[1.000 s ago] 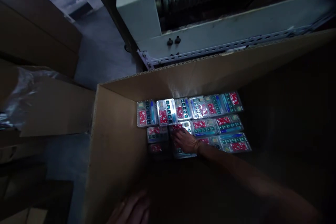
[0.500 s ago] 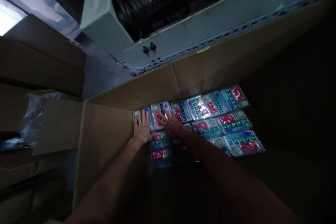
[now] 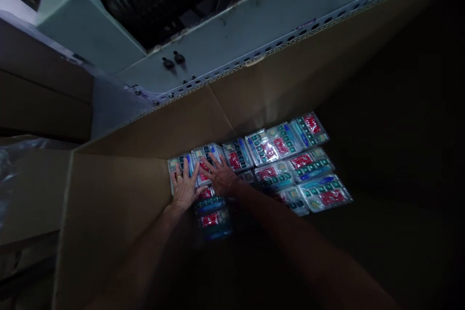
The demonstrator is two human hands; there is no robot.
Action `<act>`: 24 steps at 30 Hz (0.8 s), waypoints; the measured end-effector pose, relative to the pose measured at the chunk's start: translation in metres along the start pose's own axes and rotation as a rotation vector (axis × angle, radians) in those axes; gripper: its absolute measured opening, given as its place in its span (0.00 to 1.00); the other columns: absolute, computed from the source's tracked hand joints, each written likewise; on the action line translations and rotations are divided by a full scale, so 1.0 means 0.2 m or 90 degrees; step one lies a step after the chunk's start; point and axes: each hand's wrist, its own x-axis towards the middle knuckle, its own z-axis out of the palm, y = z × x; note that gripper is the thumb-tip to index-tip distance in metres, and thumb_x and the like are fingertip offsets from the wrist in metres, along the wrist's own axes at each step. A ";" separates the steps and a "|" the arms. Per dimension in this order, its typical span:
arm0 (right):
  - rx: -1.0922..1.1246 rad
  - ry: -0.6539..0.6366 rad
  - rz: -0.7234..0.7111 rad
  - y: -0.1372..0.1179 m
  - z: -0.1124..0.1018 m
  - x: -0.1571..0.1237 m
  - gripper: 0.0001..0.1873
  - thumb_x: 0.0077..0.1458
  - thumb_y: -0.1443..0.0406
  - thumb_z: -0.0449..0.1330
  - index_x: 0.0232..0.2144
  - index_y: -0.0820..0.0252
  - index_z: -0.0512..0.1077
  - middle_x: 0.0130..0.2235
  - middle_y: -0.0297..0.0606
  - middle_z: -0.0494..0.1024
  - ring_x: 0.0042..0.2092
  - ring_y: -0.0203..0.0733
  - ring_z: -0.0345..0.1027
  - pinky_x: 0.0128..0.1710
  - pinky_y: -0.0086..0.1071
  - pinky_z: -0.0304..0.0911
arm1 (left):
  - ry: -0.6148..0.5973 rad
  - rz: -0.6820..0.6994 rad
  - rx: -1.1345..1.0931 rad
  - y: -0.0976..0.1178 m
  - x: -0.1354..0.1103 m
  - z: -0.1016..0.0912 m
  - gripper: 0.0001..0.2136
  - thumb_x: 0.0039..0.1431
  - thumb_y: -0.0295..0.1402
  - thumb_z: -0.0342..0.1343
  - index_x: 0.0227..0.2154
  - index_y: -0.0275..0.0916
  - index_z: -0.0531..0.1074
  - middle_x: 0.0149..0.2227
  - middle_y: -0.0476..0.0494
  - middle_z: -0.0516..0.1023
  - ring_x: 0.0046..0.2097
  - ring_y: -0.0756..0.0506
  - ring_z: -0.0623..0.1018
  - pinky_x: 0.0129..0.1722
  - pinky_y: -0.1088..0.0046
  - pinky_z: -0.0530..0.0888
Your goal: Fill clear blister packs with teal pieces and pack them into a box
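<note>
"Two hands down in the cardboard carton (image 3: 116, 213), do we agree?"

"We do. The left hand (image 3: 184, 188) lies palm down with its fingers spread wide, a ring on one finger, on the blister packs (image 3: 285, 139) at the left end of the rows."

"And the right hand (image 3: 221, 178)?"

"Just beside it, flat and spread over the next pack, gripping nothing that we can see."

"Where do the packs lie?"

"On the carton's floor in close rows, with red, teal and blue showing through the clear plastic. The nearest ones sink into shadow under the forearms."

"What do we see beyond the carton?"

"A perforated steel angle (image 3: 290, 34) runs along a grey machine housing (image 3: 232, 43) with two black knobs (image 3: 168, 63), and more cardboard boxes (image 3: 43, 101) stand to the left."
</note>
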 end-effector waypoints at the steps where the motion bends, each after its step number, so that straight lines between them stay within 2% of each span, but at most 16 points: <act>1: -0.004 -0.003 0.001 0.00 0.00 0.00 0.44 0.54 0.60 0.60 0.70 0.62 0.51 0.73 0.47 0.41 0.72 0.65 0.25 0.68 0.64 0.27 | -0.002 0.003 0.003 0.00 0.00 0.00 0.41 0.58 0.51 0.59 0.71 0.43 0.50 0.74 0.33 0.34 0.71 0.21 0.35 0.65 0.36 0.48; 5: 0.020 -0.008 -0.016 -0.01 -0.07 0.00 0.44 0.57 0.55 0.60 0.70 0.65 0.50 0.73 0.52 0.43 0.72 0.65 0.28 0.68 0.63 0.29 | -0.016 0.000 0.014 0.02 0.01 -0.03 0.40 0.59 0.49 0.58 0.71 0.43 0.50 0.74 0.36 0.37 0.71 0.20 0.37 0.65 0.35 0.49; 7: 0.038 0.015 -0.026 0.02 -0.13 -0.02 0.41 0.61 0.53 0.56 0.70 0.63 0.51 0.73 0.51 0.45 0.72 0.61 0.31 0.68 0.60 0.30 | -0.012 -0.006 0.004 0.02 0.01 -0.04 0.40 0.60 0.50 0.57 0.71 0.42 0.50 0.74 0.35 0.38 0.71 0.20 0.38 0.65 0.36 0.49; 8: 0.045 0.044 0.008 0.04 -0.16 -0.04 0.38 0.63 0.53 0.53 0.70 0.62 0.50 0.72 0.49 0.46 0.72 0.58 0.33 0.69 0.56 0.32 | -0.005 -0.005 -0.004 0.02 0.01 -0.04 0.41 0.60 0.51 0.57 0.71 0.42 0.50 0.74 0.35 0.38 0.71 0.20 0.38 0.65 0.36 0.48; 9: 0.048 0.080 0.089 0.07 -0.18 -0.06 0.36 0.64 0.55 0.51 0.70 0.62 0.50 0.72 0.48 0.47 0.72 0.56 0.36 0.69 0.54 0.34 | 0.005 -0.002 -0.012 0.02 0.01 -0.04 0.41 0.60 0.52 0.57 0.71 0.41 0.50 0.74 0.34 0.38 0.71 0.20 0.38 0.65 0.35 0.48; 11: 0.060 0.120 0.361 0.15 -0.19 -0.10 0.34 0.64 0.60 0.50 0.69 0.64 0.51 0.70 0.51 0.51 0.70 0.56 0.42 0.67 0.49 0.41 | 0.026 0.009 -0.024 0.01 0.01 -0.03 0.42 0.60 0.53 0.56 0.71 0.40 0.50 0.74 0.33 0.38 0.71 0.19 0.37 0.65 0.35 0.47; 13: 0.086 0.091 0.613 0.22 -0.16 -0.12 0.36 0.59 0.64 0.54 0.67 0.68 0.53 0.67 0.56 0.57 0.66 0.58 0.51 0.64 0.48 0.48 | 0.042 0.015 -0.028 0.00 0.00 0.00 0.42 0.60 0.54 0.55 0.71 0.39 0.49 0.74 0.32 0.37 0.71 0.19 0.37 0.64 0.33 0.47; 14: 0.098 0.063 0.678 0.25 -0.14 -0.13 0.37 0.55 0.66 0.57 0.66 0.68 0.56 0.64 0.57 0.61 0.64 0.58 0.55 0.62 0.47 0.51 | 0.047 0.017 -0.029 0.00 0.00 0.01 0.42 0.60 0.54 0.55 0.71 0.38 0.49 0.74 0.32 0.37 0.71 0.18 0.37 0.64 0.33 0.47; 16: 0.111 0.029 0.704 0.28 -0.10 -0.12 0.37 0.49 0.68 0.61 0.62 0.67 0.62 0.61 0.54 0.65 0.61 0.56 0.59 0.60 0.45 0.54 | 0.053 0.020 -0.028 0.00 0.01 0.02 0.43 0.59 0.54 0.55 0.71 0.36 0.50 0.74 0.31 0.38 0.70 0.18 0.38 0.64 0.32 0.47; 18: 0.103 0.036 0.708 0.29 -0.06 -0.09 0.35 0.48 0.68 0.61 0.60 0.64 0.64 0.59 0.51 0.67 0.60 0.54 0.60 0.59 0.43 0.55 | 0.057 0.021 -0.027 0.01 0.01 0.02 0.43 0.59 0.55 0.55 0.70 0.36 0.51 0.74 0.31 0.38 0.70 0.17 0.38 0.63 0.32 0.47; 22: 0.083 0.056 0.767 0.27 -0.03 -0.02 0.39 0.51 0.66 0.58 0.65 0.69 0.57 0.61 0.57 0.65 0.59 0.58 0.60 0.56 0.46 0.58 | 0.056 0.020 -0.033 0.01 0.02 0.01 0.47 0.56 0.59 0.55 0.70 0.35 0.50 0.73 0.30 0.38 0.70 0.18 0.37 0.64 0.33 0.45; 24: 0.045 0.075 0.714 0.27 -0.03 -0.02 0.39 0.54 0.66 0.56 0.67 0.70 0.56 0.65 0.58 0.60 0.61 0.59 0.58 0.58 0.48 0.55 | 0.043 0.024 -0.041 -0.01 0.02 0.01 0.49 0.54 0.60 0.56 0.71 0.35 0.49 0.74 0.30 0.37 0.70 0.17 0.37 0.64 0.33 0.45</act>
